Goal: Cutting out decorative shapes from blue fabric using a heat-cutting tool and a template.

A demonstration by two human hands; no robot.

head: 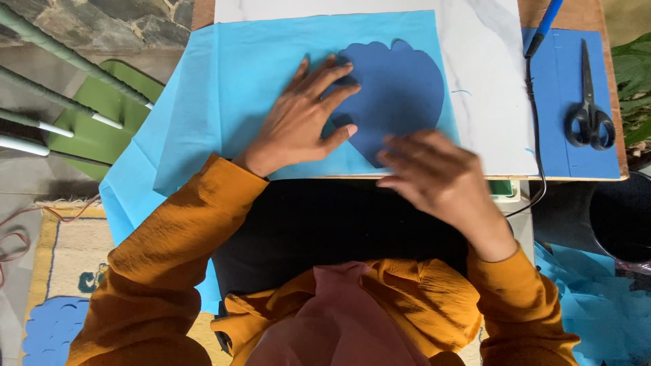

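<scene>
A dark blue scalloped cut-out (397,102), heart-like in outline, is laid flat on a light blue sheet (230,88) that is spread over the worktop (488,81) and hangs off its near edge. The cut-out is pinned at its left edge by the left hand (305,122), fingers splayed and flat, nothing enclosed in the grip. The right hand (434,169) is blurred just below the cut-out's pointed tip, fingers loosely extended; whether anything is pinched cannot be told. Both pieces are judged thin, light and limp, easily creased or slid. A hold is best taken at an edge, beside the pressing palm. Scissors (588,102) lie well right of the grip.
</scene>
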